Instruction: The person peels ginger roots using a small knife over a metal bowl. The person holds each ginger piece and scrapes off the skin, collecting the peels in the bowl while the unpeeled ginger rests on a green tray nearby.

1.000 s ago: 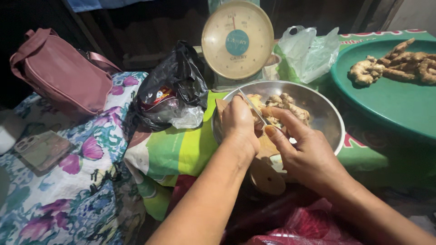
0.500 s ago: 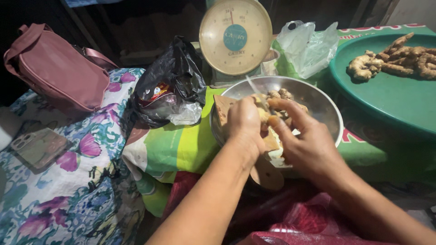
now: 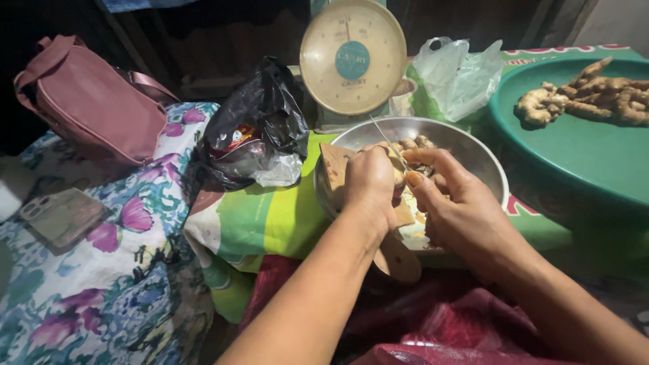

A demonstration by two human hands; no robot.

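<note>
My left hand (image 3: 368, 186) is closed in a fist around a pale piece of ginger (image 3: 399, 177) over a round metal bowl (image 3: 487, 165). Touching it from the right, my right hand (image 3: 460, 209) pinches a thin knife (image 3: 385, 138) whose blade points up and away between the two hands. The knife's handle is hidden by my fingers. More ginger pieces (image 3: 416, 143) lie in the bowl. A wooden cutting board (image 3: 332, 169) leans inside it, and its handle (image 3: 399, 260) sticks out over the near rim, under my hands.
A dial weighing scale (image 3: 351, 57) stands behind the bowl, with a clear plastic bag (image 3: 460, 74) beside it. A green tray (image 3: 581, 155) holding ginger roots (image 3: 588, 98) is at right. A black bag (image 3: 260, 128), pink handbag (image 3: 94, 108) and phone (image 3: 61, 216) lie at left on floral cloth.
Both hands have stayed over the bowl, shifting slightly as they work the ginger. The knife blade has tilted a little. The view has drifted a bit.
</note>
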